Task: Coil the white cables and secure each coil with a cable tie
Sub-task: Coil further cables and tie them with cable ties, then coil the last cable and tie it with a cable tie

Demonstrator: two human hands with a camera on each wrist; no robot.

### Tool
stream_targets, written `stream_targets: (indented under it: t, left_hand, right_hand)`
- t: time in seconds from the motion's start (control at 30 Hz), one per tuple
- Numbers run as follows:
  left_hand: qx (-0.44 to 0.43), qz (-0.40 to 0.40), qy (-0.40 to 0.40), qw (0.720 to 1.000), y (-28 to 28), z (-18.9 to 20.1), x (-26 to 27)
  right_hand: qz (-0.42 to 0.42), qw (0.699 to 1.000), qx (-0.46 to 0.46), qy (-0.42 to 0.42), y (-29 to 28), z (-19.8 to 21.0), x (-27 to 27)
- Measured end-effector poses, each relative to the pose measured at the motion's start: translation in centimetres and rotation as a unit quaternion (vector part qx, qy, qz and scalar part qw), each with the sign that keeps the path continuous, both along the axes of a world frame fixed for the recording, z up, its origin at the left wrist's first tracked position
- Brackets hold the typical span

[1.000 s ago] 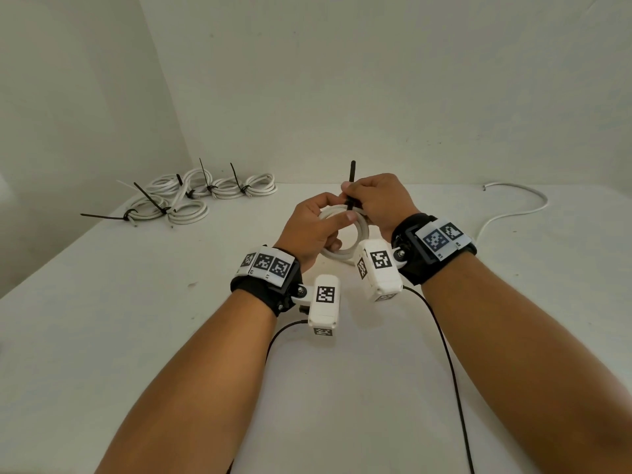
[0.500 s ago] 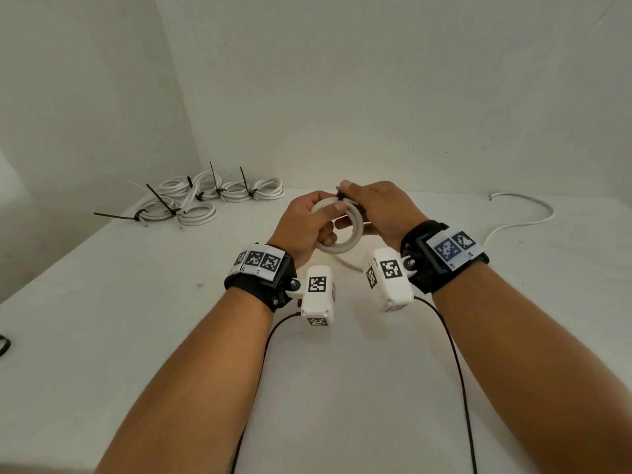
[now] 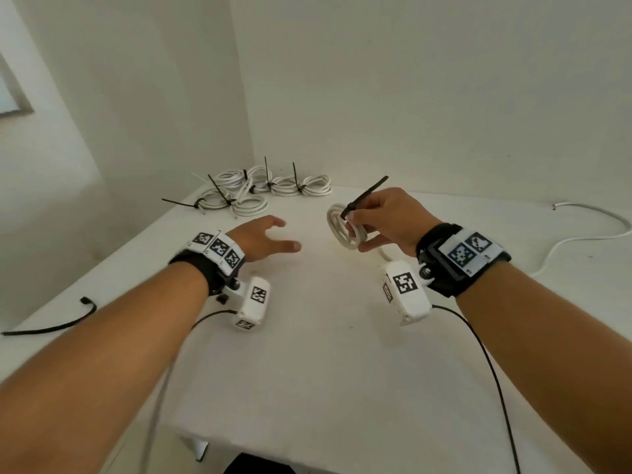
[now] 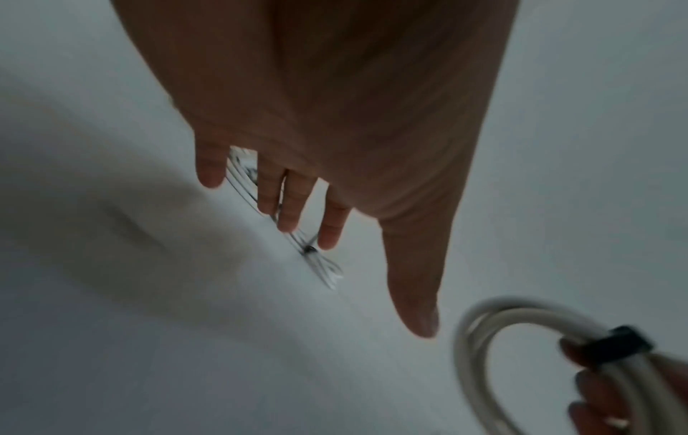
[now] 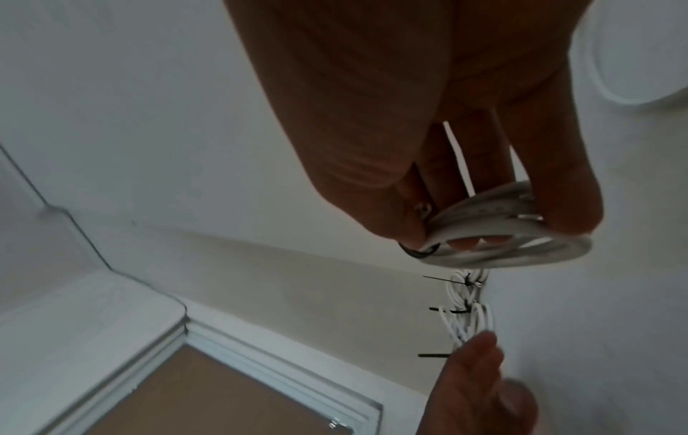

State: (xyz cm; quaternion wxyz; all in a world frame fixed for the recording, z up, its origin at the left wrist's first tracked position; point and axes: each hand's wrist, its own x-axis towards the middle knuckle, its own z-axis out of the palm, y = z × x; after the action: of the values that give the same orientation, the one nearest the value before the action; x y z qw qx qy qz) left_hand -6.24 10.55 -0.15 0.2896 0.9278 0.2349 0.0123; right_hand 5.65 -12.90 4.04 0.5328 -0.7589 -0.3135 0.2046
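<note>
- White cable coil (image 3: 346,227) sits in the right hand (image 3: 390,220), held above the counter (image 3: 325,371); fingers and thumb are curled round its right side and pinch the loops together.
- Black cable tie (image 3: 366,196) wraps the coil just at the right-hand fingertips; its free tail points up and to the right, past the knuckles.
- Left wrist view: the tie band (image 4: 618,344) crosses the coil (image 4: 521,338) right where the right-hand fingers (image 4: 603,391) grip it.
- Right wrist view: coil (image 5: 495,235) seen almost edge-on, clamped between thumb and fingers.
- Left hand (image 3: 263,237) holds nothing; fingers spread and relaxed, palm down, hovering over the counter, apart from the coil and to the left of the right hand.
- Finished coils (image 3: 260,189), each with a black tie, lie in a cluster on the counter beyond the left hand, near the wall corner; tie tails stick up or out sideways.
- Loose white cable (image 3: 581,230) lies uncoiled on the counter to the right of the right hand, curving toward the far edge.
- Spare black cable tie (image 3: 51,326) lies flat on the counter, well to the left of the left forearm.
- A short stretch of white cable shows on the counter under the right hand; what it joins cannot be told.
</note>
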Motion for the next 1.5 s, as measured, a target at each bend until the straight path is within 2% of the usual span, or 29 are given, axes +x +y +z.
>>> stream_targets:
  t: [0.13,0.23,0.3,0.53,0.87,1.07,1.23,1.37,1.5]
  left_hand:
    - [0.102,0.041,0.162,0.981,3.5,-0.7,-2.0]
    - [0.133,0.058,0.223,0.964,4.4,-1.3,-2.6]
    - [0.131,0.053,0.238,0.961,4.8,-1.8,-2.8]
    - [0.114,0.046,0.24,0.963,5.3,-2.6,-3.0]
    - [0.103,0.041,0.233,0.966,5.3,-2.8,-3.0]
    - [0.127,0.033,0.248,0.96,5.8,-3.0,-2.9]
    - [0.128,0.038,0.252,0.958,5.7,-2.9,-2.8]
    - [0.134,0.043,0.256,0.956,5.5,-2.8,-2.7]
    - [0.131,0.051,0.247,0.959,5.1,-2.5,-3.1]
  right_hand:
    - [0.015,0.982,-0.112,-0.148,5.1,1.1,0.3]
    - [0.013,0.937,-0.195,-0.291,9.5,1.9,0.8]
    - [0.011,0.911,-0.226,-0.344,12.5,2.1,1.4]
    - [0.044,0.874,-0.279,-0.396,19.6,0.7,3.2]
    - [0.063,0.833,-0.355,-0.419,24.2,-2.9,4.4]
    - [0.076,0.839,-0.349,-0.41,23.7,-3.4,3.8]
    - [0.075,0.859,-0.331,-0.382,22.1,-2.8,3.6]
    - [0.043,0.89,-0.254,-0.375,18.6,-1.5,3.4]
    - [0.042,0.893,-0.261,-0.364,13.7,-1.0,3.7]
